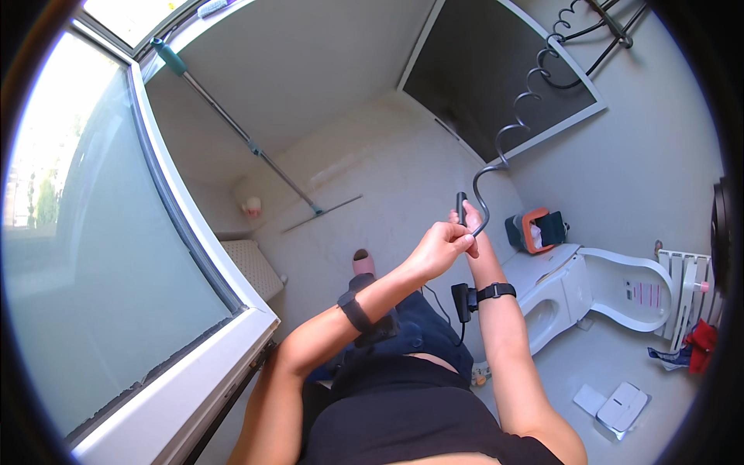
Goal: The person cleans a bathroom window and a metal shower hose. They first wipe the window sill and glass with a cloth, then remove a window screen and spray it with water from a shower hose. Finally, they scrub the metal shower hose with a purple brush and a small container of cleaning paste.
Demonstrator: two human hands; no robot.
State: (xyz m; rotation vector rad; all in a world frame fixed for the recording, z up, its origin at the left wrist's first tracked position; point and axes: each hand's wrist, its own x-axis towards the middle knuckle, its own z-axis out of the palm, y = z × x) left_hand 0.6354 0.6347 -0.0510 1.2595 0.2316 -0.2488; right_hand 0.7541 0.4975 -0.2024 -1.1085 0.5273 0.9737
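Observation:
My right hand (472, 226) is wrapped around a black handheld sprayer handle (461, 204), to the right of the middle of the view. With thumb and fingers, my left hand (444, 249) pinches the end of a dark coiled hose (483, 200) close beside that handle. From there the hose spirals up to the black bars at the upper right. Each forearm wears a black strap with a small device; a cable hangs from the right one (464, 302).
An open window sash (256, 319) stands close at my left. A squeegee with a long pole (224, 116) leans ahead. At right are a toilet with its lid up (630, 256), a waste bin (537, 231), a radiator (674, 264) and a white box (623, 407).

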